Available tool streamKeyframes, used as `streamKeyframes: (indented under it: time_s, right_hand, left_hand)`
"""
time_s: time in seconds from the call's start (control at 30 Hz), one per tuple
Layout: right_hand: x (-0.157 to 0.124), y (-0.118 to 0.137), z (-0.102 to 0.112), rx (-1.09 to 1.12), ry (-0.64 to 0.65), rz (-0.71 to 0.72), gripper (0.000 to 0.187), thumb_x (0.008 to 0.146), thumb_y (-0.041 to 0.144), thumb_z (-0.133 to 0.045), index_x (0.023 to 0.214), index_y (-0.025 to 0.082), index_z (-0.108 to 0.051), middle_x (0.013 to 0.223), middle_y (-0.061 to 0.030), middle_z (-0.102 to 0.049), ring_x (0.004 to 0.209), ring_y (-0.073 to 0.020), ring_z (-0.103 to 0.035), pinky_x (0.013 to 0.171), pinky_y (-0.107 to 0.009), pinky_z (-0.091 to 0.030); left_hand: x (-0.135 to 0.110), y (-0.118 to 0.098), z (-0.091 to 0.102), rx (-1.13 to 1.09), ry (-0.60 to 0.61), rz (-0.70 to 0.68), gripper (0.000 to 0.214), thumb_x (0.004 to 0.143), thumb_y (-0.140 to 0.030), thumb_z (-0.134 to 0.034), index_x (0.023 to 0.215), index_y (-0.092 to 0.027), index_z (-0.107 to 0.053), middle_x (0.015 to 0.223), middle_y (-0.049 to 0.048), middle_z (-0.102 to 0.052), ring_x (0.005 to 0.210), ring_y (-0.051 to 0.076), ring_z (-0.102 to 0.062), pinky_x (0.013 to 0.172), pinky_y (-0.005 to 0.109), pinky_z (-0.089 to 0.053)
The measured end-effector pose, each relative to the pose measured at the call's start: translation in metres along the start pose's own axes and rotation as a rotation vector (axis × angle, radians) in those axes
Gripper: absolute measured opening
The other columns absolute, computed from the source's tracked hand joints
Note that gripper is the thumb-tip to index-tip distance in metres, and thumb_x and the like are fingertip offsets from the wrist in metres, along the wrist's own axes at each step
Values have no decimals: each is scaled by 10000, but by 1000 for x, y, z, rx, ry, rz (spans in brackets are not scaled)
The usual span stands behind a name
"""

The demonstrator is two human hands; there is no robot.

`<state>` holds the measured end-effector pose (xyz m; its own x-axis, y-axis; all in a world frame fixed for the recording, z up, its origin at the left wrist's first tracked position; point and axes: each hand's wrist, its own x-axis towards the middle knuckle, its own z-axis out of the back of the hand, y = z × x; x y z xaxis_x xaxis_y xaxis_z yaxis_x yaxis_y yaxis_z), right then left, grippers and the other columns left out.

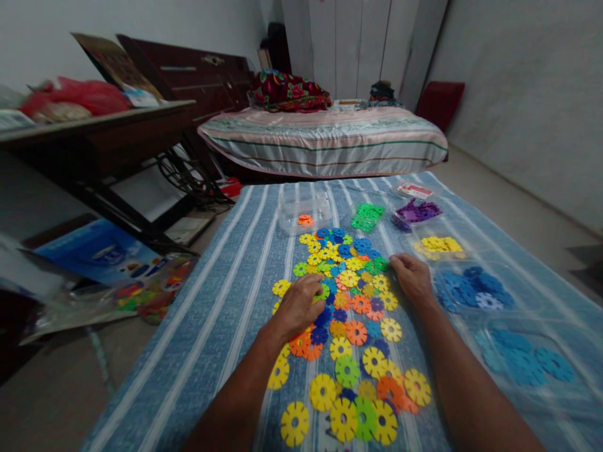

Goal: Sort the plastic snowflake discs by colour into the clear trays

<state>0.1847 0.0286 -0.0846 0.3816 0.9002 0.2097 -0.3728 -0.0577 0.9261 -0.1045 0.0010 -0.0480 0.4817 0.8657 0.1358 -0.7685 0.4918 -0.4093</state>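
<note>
Directly ahead of me, a loose pile of flat, notched, round discs in many colours is strewn over a blue-and-white striped cloth. My right hand comes in from the right, thumb and fingertips close together; just left of them, at the pile's far right edge, lies a green disc. Being round, it has no long axis. That hand is clearly the nearer one. My left hand sits across the pile, fingers bent over a lime-green disc beside their tips. I cannot tell whether either set of fingers actually grips anything. A separate heap of green discs lies beyond the pile.
</note>
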Motion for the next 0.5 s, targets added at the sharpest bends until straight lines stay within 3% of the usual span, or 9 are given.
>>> streamKeyframes:
  time_s: [0.17, 0.33, 0.5]
  right_hand:
    - [0, -1, 0, 9, -12, -4, 365, 744, 527, -587, 684, 183, -691, 630, -31, -645, 640, -186, -559, 626, -301, -420]
    - [0, -1, 0, 7, -19, -12, 393, 733, 551, -594, 707, 173, -701, 632, -39, -654, 636, -187, -564, 619, -296, -423]
    - [2, -3, 0, -3, -15, -9, 365, 742, 518, -588, 715, 173, -702, 641, -30, -653, 648, -182, -569, 631, -291, -421]
  left_hand:
    - [1, -5, 1, 48, -4, -21, 120, 825, -158, -544, 729, -183, -611, 1201, 136, -674, 1185, 272, -602, 1034, 430, -477]
    - [0, -4, 1, 14, 0, -26, 76, 819, -163, -569, 752, -185, -596, 1235, 142, -657, 1205, 274, -585, 1038, 435, -464]
    - [2, -9, 1, 58, -14, 10, 107, 780, -119, -578, 716, -198, -548, 1120, 106, -688, 1110, 263, -615, 997, 427, -469]
